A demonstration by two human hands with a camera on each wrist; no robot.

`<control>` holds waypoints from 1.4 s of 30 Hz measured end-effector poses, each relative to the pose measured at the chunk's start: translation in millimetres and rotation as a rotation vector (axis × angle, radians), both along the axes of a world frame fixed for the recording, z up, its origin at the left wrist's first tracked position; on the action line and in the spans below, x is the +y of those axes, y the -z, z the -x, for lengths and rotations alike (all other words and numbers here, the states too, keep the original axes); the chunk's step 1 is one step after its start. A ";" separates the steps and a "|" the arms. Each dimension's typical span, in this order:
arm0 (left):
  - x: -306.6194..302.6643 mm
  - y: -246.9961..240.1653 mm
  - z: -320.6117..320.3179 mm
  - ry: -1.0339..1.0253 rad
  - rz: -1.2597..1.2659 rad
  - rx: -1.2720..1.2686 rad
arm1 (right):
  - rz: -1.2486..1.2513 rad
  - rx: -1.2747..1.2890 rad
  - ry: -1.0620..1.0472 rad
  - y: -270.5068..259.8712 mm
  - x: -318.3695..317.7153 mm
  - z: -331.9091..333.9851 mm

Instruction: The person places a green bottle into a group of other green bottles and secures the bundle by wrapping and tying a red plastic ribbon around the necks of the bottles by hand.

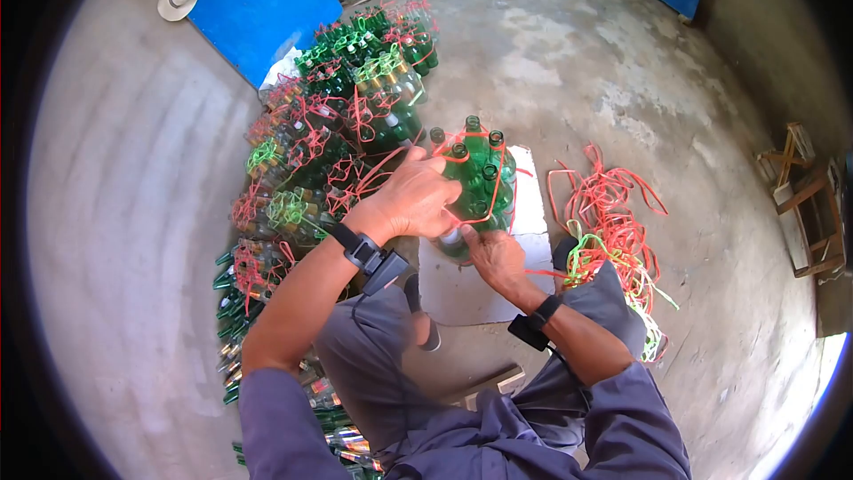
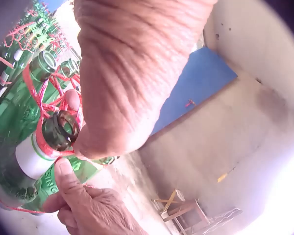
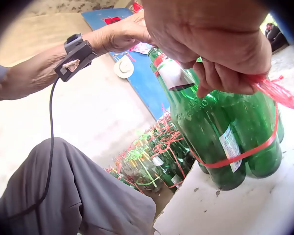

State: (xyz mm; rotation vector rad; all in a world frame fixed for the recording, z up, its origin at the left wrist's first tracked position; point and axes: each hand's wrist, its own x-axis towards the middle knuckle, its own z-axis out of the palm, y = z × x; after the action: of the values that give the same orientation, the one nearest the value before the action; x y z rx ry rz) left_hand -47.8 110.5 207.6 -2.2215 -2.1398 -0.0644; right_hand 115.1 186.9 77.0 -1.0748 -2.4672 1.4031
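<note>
As left hand (image 1: 409,197) hides its hold, cannot tell; right fingers (image 3: 227,79) clench red strap (image 3: 282,95).

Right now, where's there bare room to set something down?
Free: floor beyond the white board, between bundled bottles and right wall; also the board's near end, this side of the green bottles. Crowded: bundles left of the board, tangled ribbon right.

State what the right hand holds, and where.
The right hand grips red ribbon beside a green bottle, a length trailing out; how far along is unclear.
</note>
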 end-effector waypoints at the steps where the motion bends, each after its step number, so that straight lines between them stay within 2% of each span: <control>1: -1.4 -0.1 3.6 -0.031 0.007 -0.015 | -0.008 0.026 0.000 0.1 0.9 -0.4; 4: -5.2 0.4 16.4 -0.029 -0.058 -0.034 | -0.027 0.075 -0.005 -1.3 1.8 -1.6; 9: -4.0 12.2 37.0 -0.085 -0.009 -0.141 | -0.118 0.170 -0.004 6.2 -3.1 -0.9; 11: 0.1 16.8 40.3 -0.186 0.029 -0.214 | -0.053 0.151 -0.021 -2.9 -2.9 -3.4; 14: 5.7 20.7 44.0 -0.228 0.043 -0.219 | -0.035 0.195 0.005 -5.0 -3.7 -4.6; 18: 6.6 24.7 46.0 -0.202 -0.053 -0.232 | -0.007 0.224 0.009 -2.9 -3.6 -1.0; 21: 8.9 32.2 50.9 -0.236 -0.168 -0.378 | 0.029 0.245 0.005 -1.9 -4.2 1.1; 23: 10.8 38.9 58.5 -0.090 -0.175 -0.373 | 0.024 0.302 0.013 -5.9 -6.0 0.4; 26: 15.2 40.2 60.2 -0.182 -0.082 -0.434 | 0.028 0.299 0.004 -5.1 -5.3 1.3; 29: 21.3 38.5 54.1 -0.222 -0.096 -0.475 | 0.071 0.315 0.022 -2.3 -6.3 2.9; 33: 31.5 38.6 52.0 -0.290 -0.046 -0.437 | 0.099 0.351 0.027 1.6 -7.3 4.3; 35: 33.6 46.8 51.4 -0.277 -0.065 -0.200 | 0.161 0.372 0.020 3.5 -7.8 5.2; 39: 39.8 48.5 56.7 -0.312 -0.013 -0.241 | 0.201 0.414 0.026 5.0 -8.4 6.2; 41: 40.9 44.9 57.2 -0.331 0.036 -0.239 | 0.506 0.505 0.125 0.4 -10.6 6.2; 42: 41.8 42.5 57.0 -0.334 0.036 -0.237 | 0.507 0.506 0.121 0.3 -9.6 6.2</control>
State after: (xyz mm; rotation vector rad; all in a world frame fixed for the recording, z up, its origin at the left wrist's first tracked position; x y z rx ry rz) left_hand -104.9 152.3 165.1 -1.9242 -2.6258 -0.2884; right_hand 108.9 177.4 76.8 -0.7802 -1.7140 2.0155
